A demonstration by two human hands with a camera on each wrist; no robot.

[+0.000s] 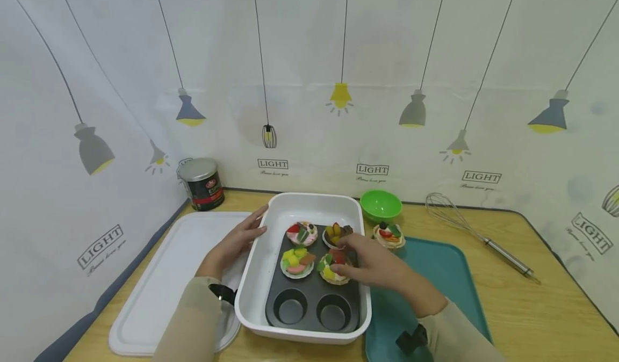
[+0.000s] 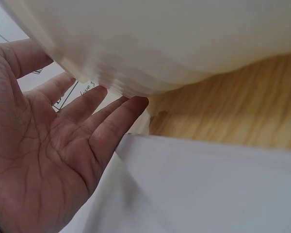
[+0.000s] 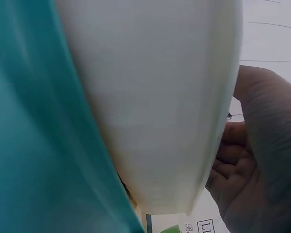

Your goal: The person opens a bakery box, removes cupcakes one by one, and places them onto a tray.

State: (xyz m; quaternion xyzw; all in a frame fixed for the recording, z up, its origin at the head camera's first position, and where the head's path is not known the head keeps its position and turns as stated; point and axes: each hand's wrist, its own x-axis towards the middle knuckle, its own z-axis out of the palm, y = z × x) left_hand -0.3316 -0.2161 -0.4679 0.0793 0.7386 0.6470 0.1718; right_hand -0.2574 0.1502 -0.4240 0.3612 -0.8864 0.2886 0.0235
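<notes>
A white rectangular tub (image 1: 256, 276) holds a dark muffin tin (image 1: 311, 324). In the tin's far and middle cups sit a pink-cream tart (image 1: 302, 233), a tart with orange slices and chocolate (image 1: 332, 234), a tart with yellow and green fruit (image 1: 297, 261), and one with strawberry and green leaves (image 1: 329, 272). My left hand (image 1: 234, 246) touches the tub's outer left wall with extended fingers (image 2: 119, 119). My right hand (image 1: 374, 262) reaches over the right wall, thumb and fingers spread about the strawberry tart; whether they grip it is unclear. The tub hides the fingertips in the right wrist view.
Another fruit tart (image 1: 388, 236) lies at the far end of a teal tray (image 1: 440, 276), near a green bowl (image 1: 381, 206). A whisk (image 1: 476, 233) lies at the right. A white lid (image 1: 159, 292) is at the left, with a black can (image 1: 203, 187) behind it.
</notes>
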